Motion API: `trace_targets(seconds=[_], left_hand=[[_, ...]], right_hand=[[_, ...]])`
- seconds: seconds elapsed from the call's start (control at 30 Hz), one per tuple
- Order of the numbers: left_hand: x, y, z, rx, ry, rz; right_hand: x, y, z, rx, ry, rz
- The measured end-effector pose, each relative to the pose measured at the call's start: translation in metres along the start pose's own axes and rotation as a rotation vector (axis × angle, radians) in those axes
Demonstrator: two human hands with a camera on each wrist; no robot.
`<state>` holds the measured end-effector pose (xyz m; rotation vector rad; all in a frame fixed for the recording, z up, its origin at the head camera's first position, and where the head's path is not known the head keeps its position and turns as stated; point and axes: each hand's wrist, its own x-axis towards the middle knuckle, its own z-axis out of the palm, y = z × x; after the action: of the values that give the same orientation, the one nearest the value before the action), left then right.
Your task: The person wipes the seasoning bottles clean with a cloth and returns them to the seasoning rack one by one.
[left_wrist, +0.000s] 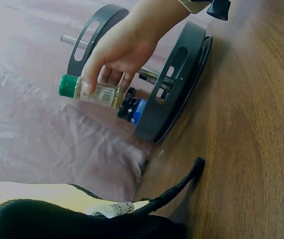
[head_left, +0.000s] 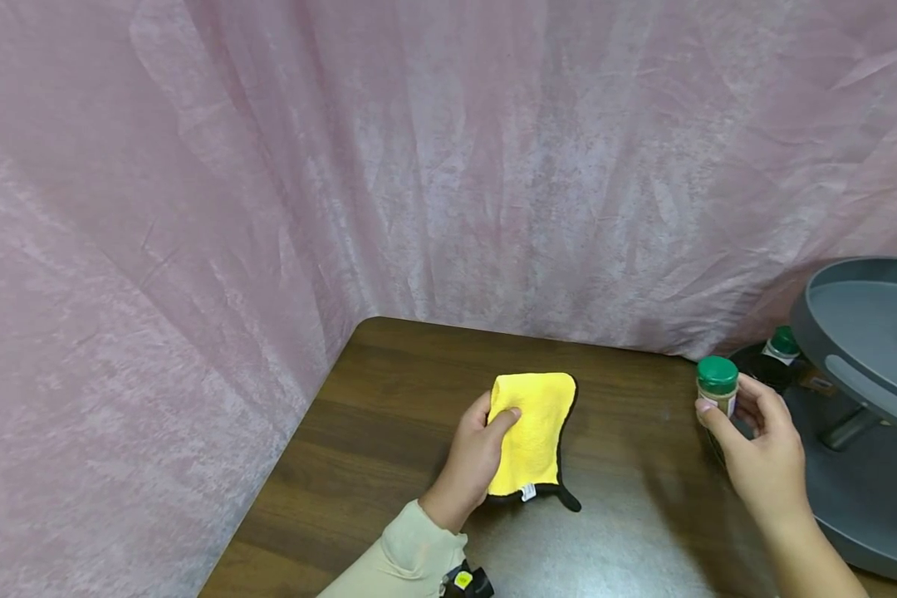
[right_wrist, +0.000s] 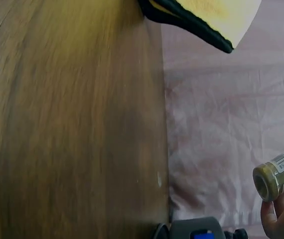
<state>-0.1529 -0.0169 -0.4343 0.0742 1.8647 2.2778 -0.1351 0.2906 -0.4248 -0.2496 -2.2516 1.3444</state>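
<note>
My left hand [head_left: 473, 457] grips a folded yellow cloth [head_left: 538, 436] with black edging, its thumb laid across the front. A black loop [left_wrist: 179, 184] and a white tag [left_wrist: 113, 209] stick out from the cloth in the left wrist view. Farther right, my right hand [head_left: 772, 453] holds a clear spice jar [head_left: 716, 380] with a green lid between thumb and fingers. The jar is raised beside the grey two-tier stand [head_left: 860, 515]. Its base and a label with a barcode face the right wrist view, where the glass jar [right_wrist: 281, 172] looks tilted.
On the stand's lower tier are another green-lidded jar [head_left: 783, 342] and a dark-lidded jar with a blue label [left_wrist: 132, 109]. The upper tier [head_left: 874, 307] overhangs them. A pink curtain [head_left: 493, 166] hangs behind the brown wooden table [head_left: 359, 423].
</note>
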Motion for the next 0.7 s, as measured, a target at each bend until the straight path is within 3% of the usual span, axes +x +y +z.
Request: trace_targets(seconds=[0.47, 0.7], left_hand=[[-0.001, 0.001, 0.001, -0.015, -0.002, -0.001], [-0.001, 0.002, 0.0, -0.007, -0.008, -0.004]], right_hand=[[0.003, 0.018, -0.022, -0.119, 0.049, 0.122], [0.005, 0.028, -0.037, -0.187, 0.023, 0.092]])
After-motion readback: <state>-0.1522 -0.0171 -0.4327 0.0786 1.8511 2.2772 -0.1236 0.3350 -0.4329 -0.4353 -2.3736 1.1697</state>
